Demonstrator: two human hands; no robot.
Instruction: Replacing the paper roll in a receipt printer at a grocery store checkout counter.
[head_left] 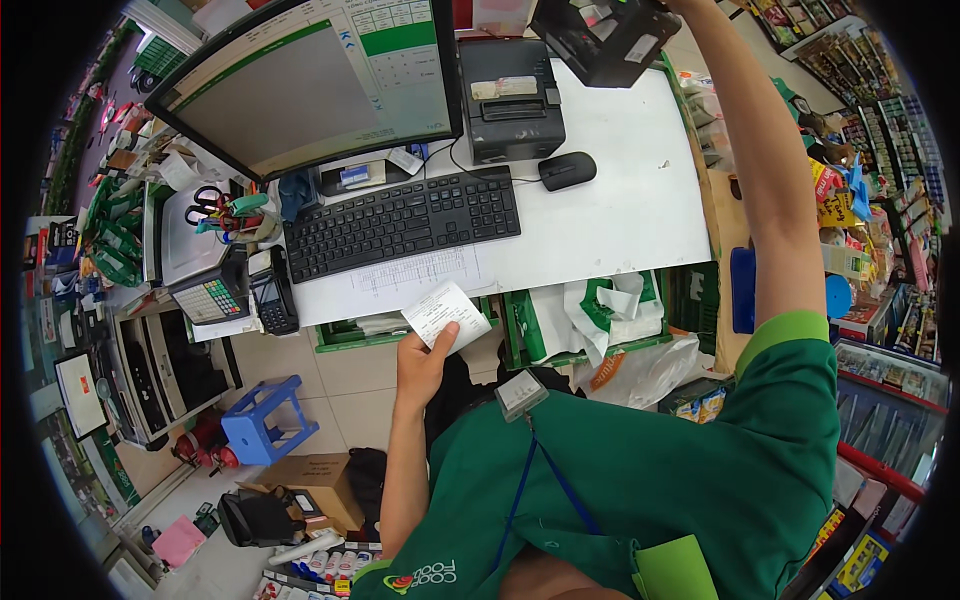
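A white printed receipt (447, 318) is pinched in my left hand (425, 362), its thumb lying on top of the paper. This hand is just off the front edge of the white counter, below the black keyboard (405, 222). My right arm stretches far up and to the right over the counter. At the upper edge my right hand (686, 4) is almost wholly cut off, with its fingers out of sight. Beside it is a black open-topped holder (607, 45) with papers inside; whether the hand grips it I cannot tell.
A monitor (300, 85), receipt printer (510, 100) and mouse (567, 171) stand on the white counter (640, 205). At left are a card terminal (272, 292) and a pen cup with scissors (210, 207). Green crates hold plastic bags (590, 315) below. A blue stool (268, 420) stands lower left.
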